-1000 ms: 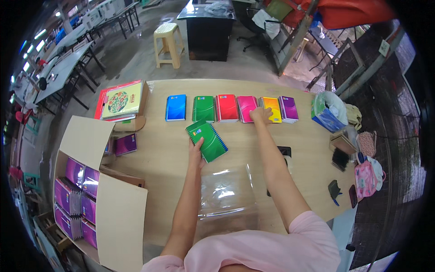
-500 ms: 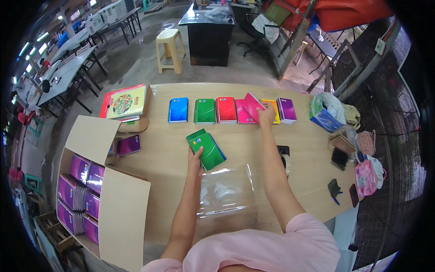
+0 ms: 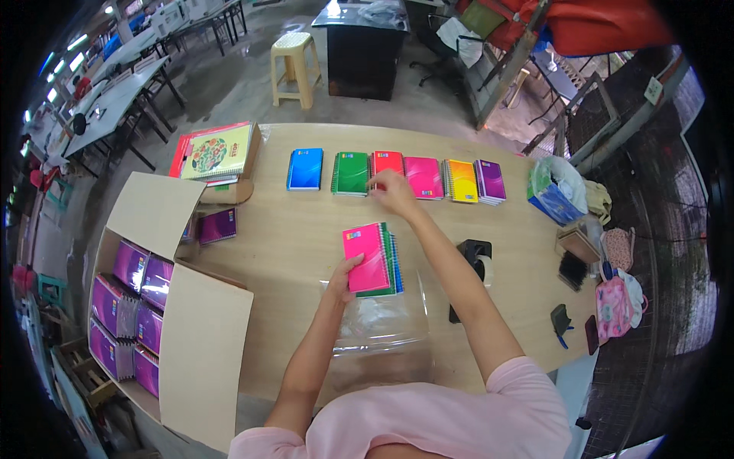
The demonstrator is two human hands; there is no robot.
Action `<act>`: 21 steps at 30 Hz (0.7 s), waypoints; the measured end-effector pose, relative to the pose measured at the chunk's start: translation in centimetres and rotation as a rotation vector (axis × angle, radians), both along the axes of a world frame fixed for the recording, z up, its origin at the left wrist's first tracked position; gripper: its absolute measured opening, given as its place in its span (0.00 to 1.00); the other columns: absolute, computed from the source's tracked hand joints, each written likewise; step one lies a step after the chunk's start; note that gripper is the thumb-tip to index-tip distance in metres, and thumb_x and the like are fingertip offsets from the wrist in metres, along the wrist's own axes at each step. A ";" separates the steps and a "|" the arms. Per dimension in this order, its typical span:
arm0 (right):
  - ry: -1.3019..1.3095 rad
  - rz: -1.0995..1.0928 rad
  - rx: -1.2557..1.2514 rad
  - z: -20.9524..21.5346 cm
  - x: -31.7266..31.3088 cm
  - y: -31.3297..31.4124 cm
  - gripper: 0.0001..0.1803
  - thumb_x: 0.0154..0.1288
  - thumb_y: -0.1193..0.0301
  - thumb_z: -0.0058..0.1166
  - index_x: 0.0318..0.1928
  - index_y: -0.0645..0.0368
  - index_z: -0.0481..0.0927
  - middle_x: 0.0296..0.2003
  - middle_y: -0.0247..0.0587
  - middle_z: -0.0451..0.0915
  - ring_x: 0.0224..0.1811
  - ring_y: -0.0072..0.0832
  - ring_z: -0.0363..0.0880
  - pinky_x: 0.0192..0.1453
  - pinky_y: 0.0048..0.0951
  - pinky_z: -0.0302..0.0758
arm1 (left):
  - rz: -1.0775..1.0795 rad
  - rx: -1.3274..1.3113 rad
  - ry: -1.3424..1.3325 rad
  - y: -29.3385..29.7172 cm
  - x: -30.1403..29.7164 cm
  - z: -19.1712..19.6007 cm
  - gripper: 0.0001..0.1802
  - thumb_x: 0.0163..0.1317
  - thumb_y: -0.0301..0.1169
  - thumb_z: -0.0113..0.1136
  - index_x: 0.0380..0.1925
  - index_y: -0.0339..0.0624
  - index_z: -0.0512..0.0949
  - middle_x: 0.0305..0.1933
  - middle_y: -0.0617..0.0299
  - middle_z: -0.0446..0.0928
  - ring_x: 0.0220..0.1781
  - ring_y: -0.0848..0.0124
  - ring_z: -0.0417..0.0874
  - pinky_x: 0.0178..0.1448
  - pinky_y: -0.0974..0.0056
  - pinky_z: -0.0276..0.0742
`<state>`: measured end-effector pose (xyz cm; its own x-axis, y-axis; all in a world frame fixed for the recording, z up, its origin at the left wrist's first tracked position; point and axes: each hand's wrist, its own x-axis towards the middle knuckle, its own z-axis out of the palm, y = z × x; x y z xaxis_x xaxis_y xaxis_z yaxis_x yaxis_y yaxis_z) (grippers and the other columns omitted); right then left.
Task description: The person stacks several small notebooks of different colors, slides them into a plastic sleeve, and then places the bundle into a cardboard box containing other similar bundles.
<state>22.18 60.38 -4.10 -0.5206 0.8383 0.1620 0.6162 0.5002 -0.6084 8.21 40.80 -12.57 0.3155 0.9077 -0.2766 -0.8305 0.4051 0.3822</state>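
My left hand (image 3: pixel 344 277) grips a small bundle of spiral notebooks, held above a clear plastic sheet or bag (image 3: pixel 382 325). A pink notebook (image 3: pixel 365 256) is on top, with the edges of a green notebook (image 3: pixel 386 292) and a blue one showing beneath. My right hand (image 3: pixel 394 191) is at the near part of the red notebook (image 3: pixel 387 161), its fingers bent. The hand hides their tips and any hold on it. Along the same row are blue (image 3: pixel 305 169), green (image 3: pixel 351 173), pink (image 3: pixel 423 177), yellow (image 3: pixel 461 180) and purple (image 3: pixel 491 181) notebooks.
An open carton (image 3: pixel 208 359) of purple notebooks stands at the left. Behind it are larger books (image 3: pixel 218 153) and a loose purple notebook (image 3: pixel 218 226). A black tape dispenser (image 3: pixel 475 256) sits beside my right forearm. Bags (image 3: pixel 556 191) and pouches line the right edge.
The pink notebook my right hand was lifting now tops the bundle in my left hand. My right hand has moved left to the red notebook. The bundle has turned more upright and shifted right.
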 end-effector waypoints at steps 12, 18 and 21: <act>0.412 -0.170 -0.126 -1.5 4.1 -1.1 0.16 0.55 0.82 0.56 0.44 0.59 0.85 0.41 0.44 0.86 0.48 0.41 0.83 0.59 0.38 0.75 | 0.227 -0.034 0.167 0.6 -4.7 -0.9 0.20 0.64 0.30 0.60 0.55 0.38 0.71 0.50 0.55 0.80 0.50 0.64 0.84 0.57 0.56 0.82; 0.621 0.707 -0.410 2.3 5.7 -6.3 0.14 0.47 0.86 0.55 0.35 0.62 0.86 0.43 0.43 0.85 0.56 0.37 0.78 0.59 0.36 0.75 | -0.108 -0.101 -0.064 0.5 -0.8 1.0 0.24 0.67 0.37 0.57 0.59 0.38 0.70 0.54 0.52 0.79 0.51 0.62 0.83 0.57 0.55 0.81; 0.160 0.631 -0.202 2.9 4.6 -9.2 0.18 0.47 0.86 0.52 0.38 0.59 0.87 0.49 0.41 0.83 0.62 0.39 0.74 0.63 0.37 0.71 | -0.178 -0.048 -0.129 -1.0 0.2 -0.7 0.23 0.66 0.38 0.57 0.57 0.37 0.71 0.53 0.51 0.79 0.50 0.62 0.84 0.56 0.55 0.81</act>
<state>26.78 51.14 -1.18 -0.9025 0.4037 0.1500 0.1380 0.6012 -0.7871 8.41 39.80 -13.27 0.5047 0.8215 -0.2652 -0.7852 0.5645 0.2546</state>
